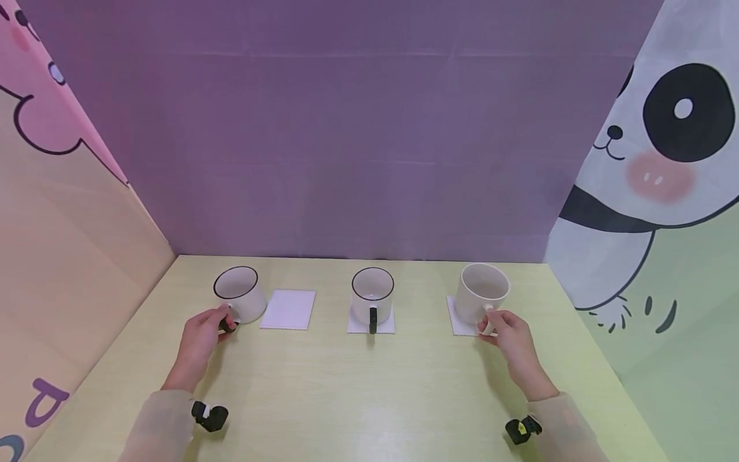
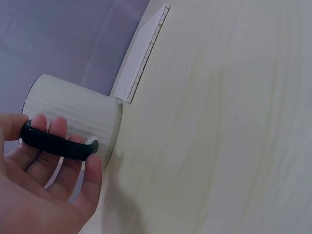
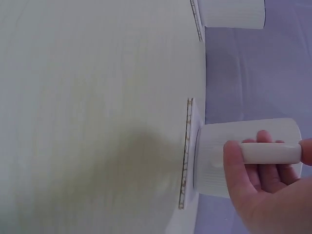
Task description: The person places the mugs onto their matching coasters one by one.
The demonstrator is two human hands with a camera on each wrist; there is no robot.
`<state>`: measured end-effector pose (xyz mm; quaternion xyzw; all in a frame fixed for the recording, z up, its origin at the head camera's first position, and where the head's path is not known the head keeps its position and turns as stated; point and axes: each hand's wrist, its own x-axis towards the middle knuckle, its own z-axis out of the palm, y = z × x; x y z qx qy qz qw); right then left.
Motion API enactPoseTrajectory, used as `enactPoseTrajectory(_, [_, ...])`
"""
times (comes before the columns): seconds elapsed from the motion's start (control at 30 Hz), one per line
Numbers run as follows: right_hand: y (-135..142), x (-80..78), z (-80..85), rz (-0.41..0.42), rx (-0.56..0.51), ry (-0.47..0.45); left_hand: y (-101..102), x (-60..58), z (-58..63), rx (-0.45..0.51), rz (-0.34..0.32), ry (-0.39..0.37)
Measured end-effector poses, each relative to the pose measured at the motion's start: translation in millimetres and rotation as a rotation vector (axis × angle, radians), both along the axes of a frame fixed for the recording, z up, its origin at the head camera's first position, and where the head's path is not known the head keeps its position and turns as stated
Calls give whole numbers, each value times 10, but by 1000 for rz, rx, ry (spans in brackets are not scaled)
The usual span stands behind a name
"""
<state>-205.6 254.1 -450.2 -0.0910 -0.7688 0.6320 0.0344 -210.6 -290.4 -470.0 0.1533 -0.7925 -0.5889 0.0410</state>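
At the left, my left hand grips the black handle of a white mug with a dark rim, fingers curled through it. This mug is beside a white square coaster with nothing on it. On the right, my right hand holds the white handle of a plain white mug. Its base is at the right coaster; whether it bears fully on it I cannot tell. Between them another white mug, with dark rim and black handle, stands upright on the middle coaster.
The pale wooden table runs back to a purple backdrop. Printed side panels stand left and right, the right one showing a panda. Small black devices are strapped at both wrists.
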Motion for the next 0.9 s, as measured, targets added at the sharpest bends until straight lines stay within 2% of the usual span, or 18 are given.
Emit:
enactPoseTrajectory(0.07, [13, 15, 19, 5, 96, 4, -1, 2, 4, 4, -6, 0])
enactPoseTrajectory(0.27, [64, 72, 139, 13, 531, 67, -3, 1, 3, -10, -15, -6])
enactPoseTrajectory(0.37, [61, 104, 223, 0, 659, 103, -2, -3, -3, -15, -13, -5])
enactPoseTrajectory(0.67, [-114, 157, 393, -18, 880, 325, -1, -23, -7, 12, 7, 18])
enactPoseTrajectory(0.9, [-321, 142, 464, 17, 931, 440, 3, -15, -9, -9, -1, 10])
